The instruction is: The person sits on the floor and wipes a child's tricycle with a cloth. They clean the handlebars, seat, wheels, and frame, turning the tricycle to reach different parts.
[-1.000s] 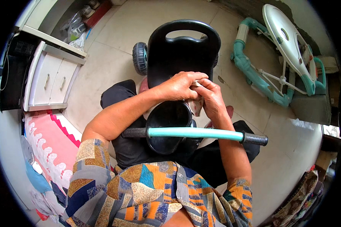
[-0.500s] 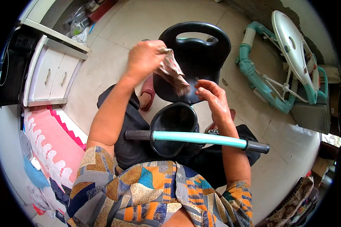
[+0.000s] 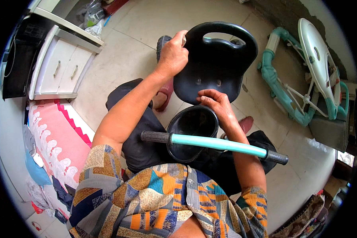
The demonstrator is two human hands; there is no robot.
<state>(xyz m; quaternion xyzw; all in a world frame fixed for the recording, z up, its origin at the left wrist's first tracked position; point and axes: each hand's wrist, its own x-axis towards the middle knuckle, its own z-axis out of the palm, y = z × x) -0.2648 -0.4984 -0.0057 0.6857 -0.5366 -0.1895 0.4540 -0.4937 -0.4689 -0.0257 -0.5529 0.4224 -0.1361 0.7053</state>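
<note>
A black plastic ride-on toy seat (image 3: 214,59) with a handle slot in its tall back stands in front of me. My left hand (image 3: 173,55) is closed at the upper left edge of the backrest, gripping a cloth (image 3: 184,40) mostly hidden by the fingers. My right hand (image 3: 219,105) rests at the seat's front right edge, fingers bent and close to the thumb. It seems to grip that edge; the fingertips are partly hidden. Nearer me, a turquoise handlebar (image 3: 218,142) with black grips crosses above a black oval bowl-shaped part (image 3: 194,119) between my knees.
A folded teal-and-white baby walker frame (image 3: 279,75) leans by the right wall. At left stand a white cabinet (image 3: 59,71) and a pink cloth-covered surface (image 3: 59,135). A dark wheel (image 3: 161,45) shows beside my left hand, and pale tiles (image 3: 127,51) cover the floor.
My left hand has moved right and up to the backrest's edge, and the hanging cloth is now mostly hidden. My right hand has come lower, onto the seat's front edge. The view has shifted slightly.
</note>
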